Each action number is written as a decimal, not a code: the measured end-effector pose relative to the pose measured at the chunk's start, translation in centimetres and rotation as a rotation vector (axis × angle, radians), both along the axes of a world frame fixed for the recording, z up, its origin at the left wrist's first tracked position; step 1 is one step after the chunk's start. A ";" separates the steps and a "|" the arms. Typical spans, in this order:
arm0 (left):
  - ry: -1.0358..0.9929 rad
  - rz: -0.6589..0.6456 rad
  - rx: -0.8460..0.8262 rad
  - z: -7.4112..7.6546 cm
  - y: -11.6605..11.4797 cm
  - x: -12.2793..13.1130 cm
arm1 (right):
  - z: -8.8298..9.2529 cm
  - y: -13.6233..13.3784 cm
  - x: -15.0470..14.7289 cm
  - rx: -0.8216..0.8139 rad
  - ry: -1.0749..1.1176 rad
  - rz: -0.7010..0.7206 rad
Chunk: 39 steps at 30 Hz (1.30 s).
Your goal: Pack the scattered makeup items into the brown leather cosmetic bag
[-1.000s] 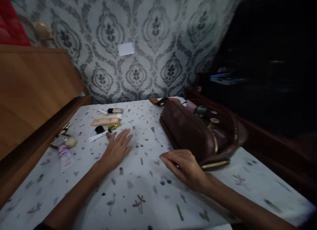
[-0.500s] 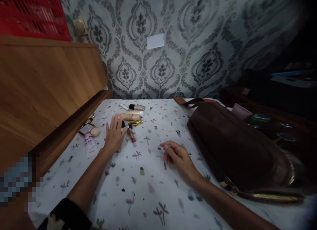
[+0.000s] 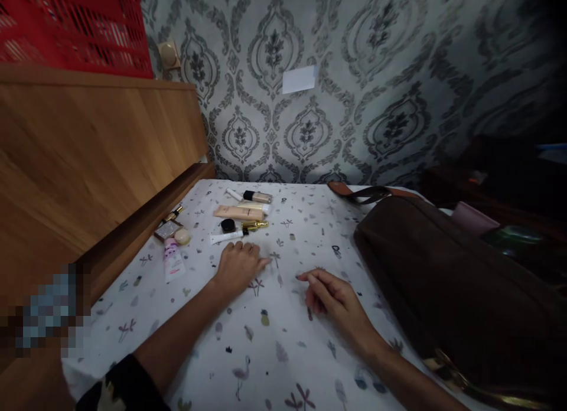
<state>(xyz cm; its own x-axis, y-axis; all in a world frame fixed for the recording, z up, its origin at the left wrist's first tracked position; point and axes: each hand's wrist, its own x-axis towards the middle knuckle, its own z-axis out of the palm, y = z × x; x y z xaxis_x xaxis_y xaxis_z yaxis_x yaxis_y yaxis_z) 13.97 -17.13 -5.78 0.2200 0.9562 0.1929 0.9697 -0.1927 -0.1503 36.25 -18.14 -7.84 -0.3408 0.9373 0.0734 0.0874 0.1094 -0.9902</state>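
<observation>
My left hand (image 3: 240, 266) lies palm down on the patterned sheet, fingers curled under and thumb out to the right. What its fingers cover is hidden; the red-ended lip gloss tube is out of sight. Just beyond the knuckles lie a small white tube (image 3: 227, 237), a round black pot (image 3: 228, 225) and a gold tube (image 3: 256, 225). My right hand (image 3: 330, 296) rests on its side with its fingers loosely bent and index finger forward, nothing visible in it. Farther back are a beige squeeze tube (image 3: 239, 212) and a black-capped bottle (image 3: 257, 196).
A pink-and-white tube (image 3: 173, 260), a round beige pot (image 3: 182, 237) and a compact (image 3: 168, 230) lie at the left. A large dark brown bag (image 3: 443, 281) fills the right side. A wooden cabinet (image 3: 101, 139) bounds the left, under a red basket (image 3: 88, 33).
My left hand has moved right and nearer from among the cosmetics, its fingers now curled. The lip gloss tube beside it is no longer seen. The view has shifted left; my right hand keeps its pose.
</observation>
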 end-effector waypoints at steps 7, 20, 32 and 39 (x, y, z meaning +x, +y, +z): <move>-0.044 -0.081 -0.083 -0.1 -0.2 -0.5 | 0.3 -0.1 0.0 0.025 -0.028 0.037; -0.140 0.277 0.204 -1.3 1.6 -3.0 | -0.2 0.0 0.1 0.018 -0.030 0.049; -0.019 0.217 0.158 -0.8 1.0 -1.5 | -0.8 0.2 0.1 0.005 0.008 0.084; -0.036 0.100 0.039 -0.7 4.3 -0.9 | -1.1 0.2 0.1 0.034 0.019 0.098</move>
